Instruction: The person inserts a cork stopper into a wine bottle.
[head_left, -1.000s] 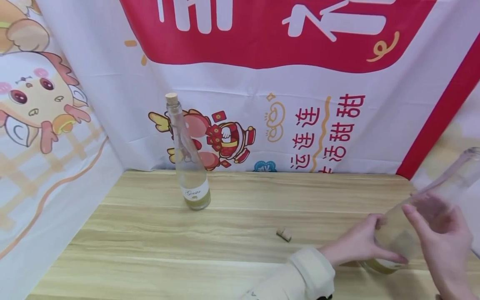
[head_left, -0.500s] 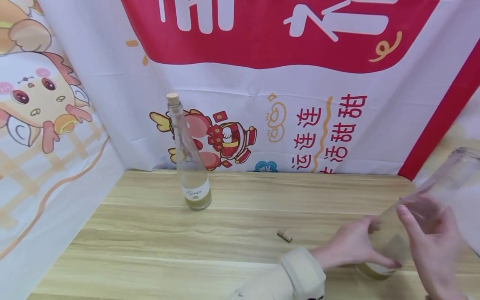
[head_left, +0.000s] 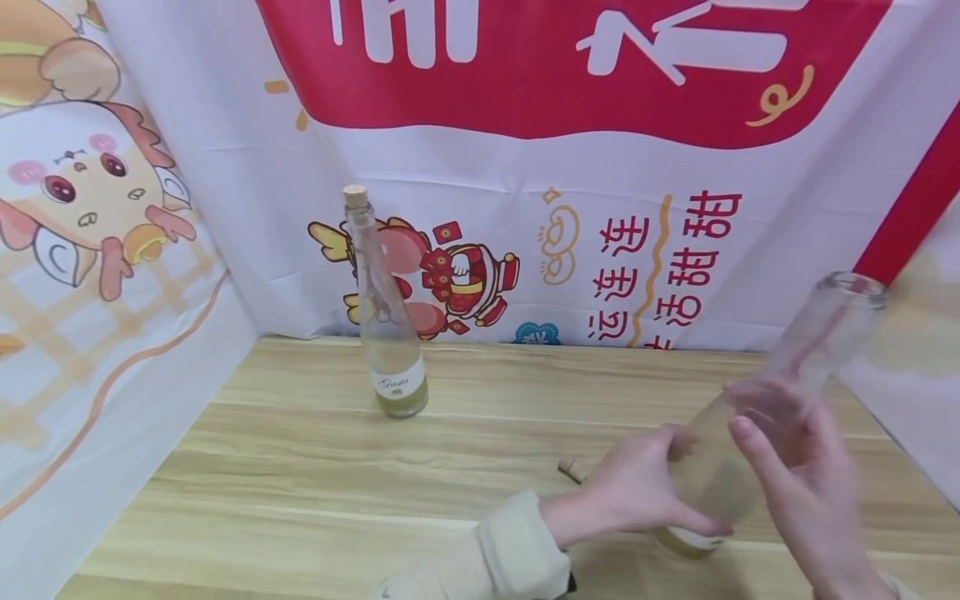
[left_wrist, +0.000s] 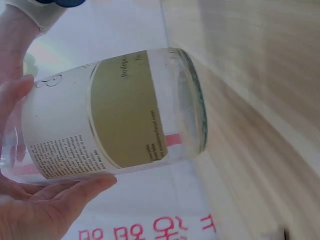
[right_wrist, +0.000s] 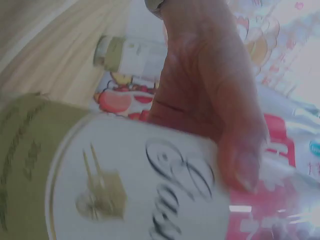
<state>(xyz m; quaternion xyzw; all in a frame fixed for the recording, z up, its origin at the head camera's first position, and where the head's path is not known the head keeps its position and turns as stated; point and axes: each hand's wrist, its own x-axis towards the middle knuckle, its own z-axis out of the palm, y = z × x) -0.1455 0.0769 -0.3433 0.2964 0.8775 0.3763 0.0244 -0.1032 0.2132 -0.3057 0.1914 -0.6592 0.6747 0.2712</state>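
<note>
Both hands hold a clear glass bottle [head_left: 722,454] at the right of the table, its neck leaning up and to the right. The mouth has no cork in it. My left hand [head_left: 618,493] grips the lower part, thumb and fingers on opposite sides. Higher up, my right hand [head_left: 813,492] wraps the body below the neck. The left wrist view shows the bottle's base and its white and olive label [left_wrist: 127,110] close over the table. In the right wrist view the label's front and the right thumb [right_wrist: 242,155] show large.
A similar bottle [head_left: 397,354], closed with a cork [head_left: 356,197], stands upright at the back left of the wooden table [head_left: 300,492]. A small loose cork [head_left: 572,471] lies near the left hand. Printed cloths [head_left: 480,167] hang behind and at the left.
Both hands have carried the bottle leftward, toward the loose cork, and its mouth has come fully into view. The corked bottle and the loose cork have stayed where they were.
</note>
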